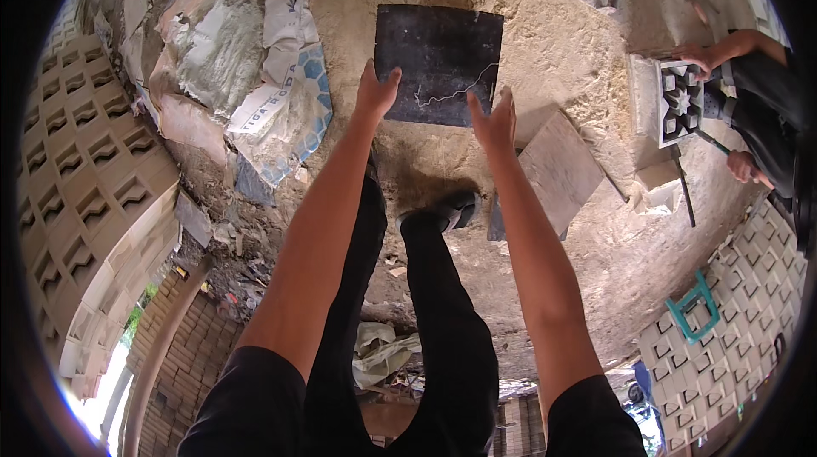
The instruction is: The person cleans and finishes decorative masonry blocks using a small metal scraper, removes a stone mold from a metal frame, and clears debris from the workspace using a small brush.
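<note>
A thin black square board is out in front of me, above the sandy ground. Its near left edge is in the grip of my left hand, whose thumb lies over the dark face. My right hand holds the near right corner, with its fingers partly hidden beneath. Across the board's lower right part runs a thin, pale, wavy line, like a thread or a scratch; I cannot tell which. My shoe shows below, between the forearms.
At left lies a torn sack with pale powder, near stacked vent blocks. A grey slab rests right of my hand. Further right, another person's hand touches a patterned block. A green stool stands near more blocks.
</note>
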The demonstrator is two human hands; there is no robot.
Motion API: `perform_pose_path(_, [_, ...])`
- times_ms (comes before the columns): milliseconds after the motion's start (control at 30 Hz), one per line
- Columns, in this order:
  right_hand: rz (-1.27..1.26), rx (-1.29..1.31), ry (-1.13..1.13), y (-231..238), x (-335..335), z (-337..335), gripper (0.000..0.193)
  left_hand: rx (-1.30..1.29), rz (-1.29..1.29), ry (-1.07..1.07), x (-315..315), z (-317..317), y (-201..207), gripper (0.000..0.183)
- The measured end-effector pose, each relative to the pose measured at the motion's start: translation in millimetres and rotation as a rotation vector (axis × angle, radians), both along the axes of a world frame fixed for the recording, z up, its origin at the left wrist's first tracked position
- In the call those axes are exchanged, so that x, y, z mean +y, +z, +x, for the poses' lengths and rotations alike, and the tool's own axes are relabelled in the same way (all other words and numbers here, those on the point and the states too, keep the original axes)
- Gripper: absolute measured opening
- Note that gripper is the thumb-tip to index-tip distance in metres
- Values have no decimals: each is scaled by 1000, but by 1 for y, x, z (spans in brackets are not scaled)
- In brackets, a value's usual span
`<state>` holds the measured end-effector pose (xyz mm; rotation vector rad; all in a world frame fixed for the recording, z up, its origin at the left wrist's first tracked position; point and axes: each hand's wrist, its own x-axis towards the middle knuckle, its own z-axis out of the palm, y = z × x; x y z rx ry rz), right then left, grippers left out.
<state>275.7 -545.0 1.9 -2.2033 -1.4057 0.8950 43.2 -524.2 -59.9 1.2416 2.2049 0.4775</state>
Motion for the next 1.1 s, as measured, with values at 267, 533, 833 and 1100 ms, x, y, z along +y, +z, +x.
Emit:
perform_pose_path(267, [-304, 185, -170, -28, 54, 28, 82, -553, -292, 147, 41, 4, 26, 62])
perform_pose_path(533, [-296, 191, -207, -29, 26, 22, 58, -652, -361, 238, 17, 4, 27, 56])
perform_pose_path(833, [-209, 195, -145, -4, -43, 6, 65, -576, -368, 86, -62, -14, 24, 54])
perform_pose_path(1100, [-207, -26, -157, 25, -43, -31, 94, -247, -354, -83, -40, -15, 74, 69])
